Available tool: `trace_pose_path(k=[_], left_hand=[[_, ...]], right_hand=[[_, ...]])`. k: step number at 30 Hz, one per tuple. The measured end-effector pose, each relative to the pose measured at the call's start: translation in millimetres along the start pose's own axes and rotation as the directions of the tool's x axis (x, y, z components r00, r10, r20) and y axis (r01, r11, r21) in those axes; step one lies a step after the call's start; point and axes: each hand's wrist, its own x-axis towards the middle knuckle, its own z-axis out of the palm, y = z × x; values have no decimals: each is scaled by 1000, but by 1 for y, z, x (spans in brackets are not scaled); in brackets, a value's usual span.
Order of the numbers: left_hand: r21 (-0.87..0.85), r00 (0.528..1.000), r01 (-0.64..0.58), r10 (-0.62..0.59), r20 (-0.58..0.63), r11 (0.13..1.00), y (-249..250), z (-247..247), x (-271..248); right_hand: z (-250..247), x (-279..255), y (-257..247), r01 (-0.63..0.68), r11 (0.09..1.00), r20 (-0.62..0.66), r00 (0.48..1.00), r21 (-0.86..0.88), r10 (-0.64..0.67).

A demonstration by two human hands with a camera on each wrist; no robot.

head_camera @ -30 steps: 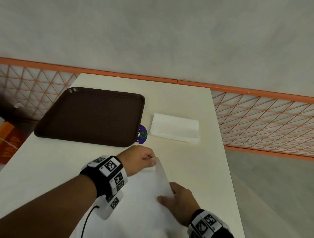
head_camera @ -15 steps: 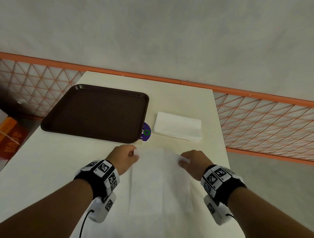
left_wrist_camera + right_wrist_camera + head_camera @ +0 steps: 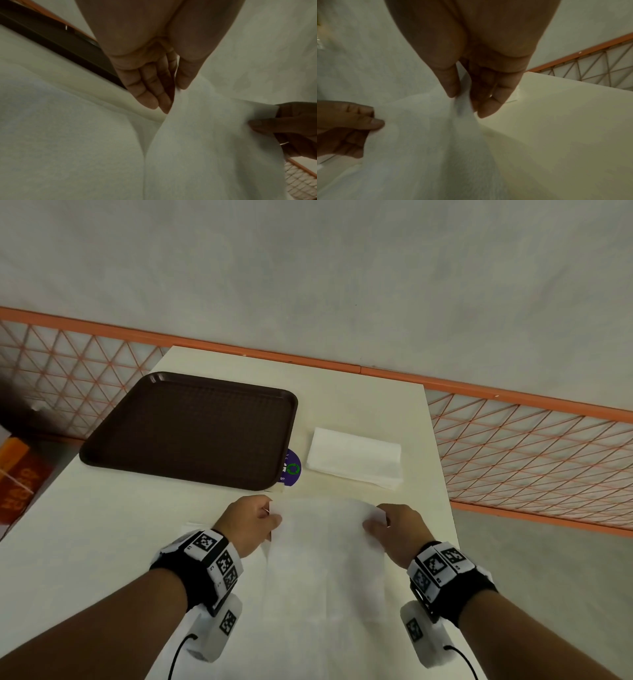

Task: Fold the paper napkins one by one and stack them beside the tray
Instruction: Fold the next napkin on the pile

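Purple sticker (image 3: 292, 468): left part hidden under the tray (image 3: 191, 426) corner, print too small to read. Held napkin (image 3: 325, 577): near end cut off by head view's bottom edge. Orange box (image 3: 17, 474): cropped at left edge, lettering blurred

Left hand (image 3: 251, 520) and right hand (image 3: 394, 527) each pinch a far corner of a white napkin (image 3: 325, 570) over the worktop (image 3: 102, 525). Brown tray (image 3: 191, 428) lies far left; folded stack (image 3: 354, 457) just right of it.
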Motion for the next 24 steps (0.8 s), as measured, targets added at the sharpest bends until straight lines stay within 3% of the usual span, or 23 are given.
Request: trace_pose_path(k=[5, 11, 14, 17, 21, 24], left_hand=[[-239, 998, 60, -54, 33, 969, 16, 14, -7], [-549, 957, 291, -251, 149, 783, 25, 24, -8], [-622, 900, 422, -386, 202, 660, 17, 22, -8], [-624, 852, 509, -452, 266, 593, 1, 19, -4], [-526, 843, 532, -471, 260, 663, -12, 25, -3], [-485, 885, 459, -431, 175, 745, -20, 33, -3]], right_hand=[[6, -2, -19, 32, 997, -19, 999, 66, -31], [19, -14, -52, 148, 988, 15, 989, -31, -148], [43, -20, -62, 228, 974, 123, 966, 1, -226], [66, -26, -61, 245, 966, 322, 911, 80, -257], [75, -30, -44, 247, 969, 381, 895, 12, -233], [71, -29, -27, 271, 959, 323, 917, -77, -233]])
